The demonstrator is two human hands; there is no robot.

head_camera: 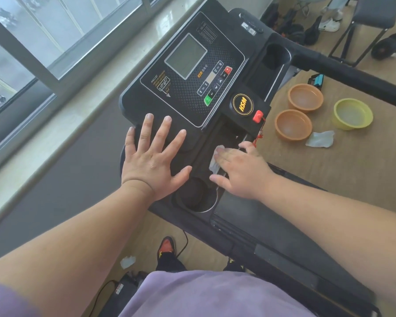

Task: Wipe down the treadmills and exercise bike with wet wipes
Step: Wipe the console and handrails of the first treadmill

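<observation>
While the left hand point(154, 160) lies flat with fingers spread on the black plastic treadmill console point(188, 88), the right hand point(240, 170) presses a crumpled white wet wipe point(215, 160) into the console's dark centre tray — fingers straight, laid over the wipe, just below the red safety key point(258, 116). On the wooden floor beyond sit two orange plastic bowls point(293, 124) and a yellow-green bowl point(352, 113) — a used wipe point(320, 138) beside them.

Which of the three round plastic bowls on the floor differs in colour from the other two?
The yellow-green bowl, farthest right beside the crumpled wipe; the other two bowls are orange.
</observation>
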